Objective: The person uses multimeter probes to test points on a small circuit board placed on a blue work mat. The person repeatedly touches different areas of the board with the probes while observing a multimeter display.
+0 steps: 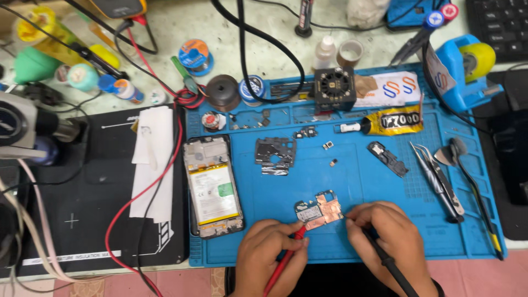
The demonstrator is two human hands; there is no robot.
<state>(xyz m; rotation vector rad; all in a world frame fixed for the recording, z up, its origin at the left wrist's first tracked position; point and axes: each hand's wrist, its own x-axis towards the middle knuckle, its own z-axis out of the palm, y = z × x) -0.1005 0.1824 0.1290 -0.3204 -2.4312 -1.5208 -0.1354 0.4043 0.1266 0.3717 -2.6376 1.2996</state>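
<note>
Circuit board [320, 209], copper-shielded, lies on blue mat [385, 220] between both hands. Left hand [270, 254] pinched shut on red probe [286, 258]; right hand [391, 242] closed around black probe [385, 261]. Board looks light, rigid, fragile; best held by bare edges.

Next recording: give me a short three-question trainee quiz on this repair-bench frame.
1. True or false: the left hand holds the red probe.
2. Which lies nearest the opened phone with its exposed battery? A) white folded paper sheet B) metal tweezers C) black keyboard
3. What do both probe tips touch?

Key: 1 true; 2 A; 3 the small copper-shielded circuit board, also met by the right hand's black probe.
</note>
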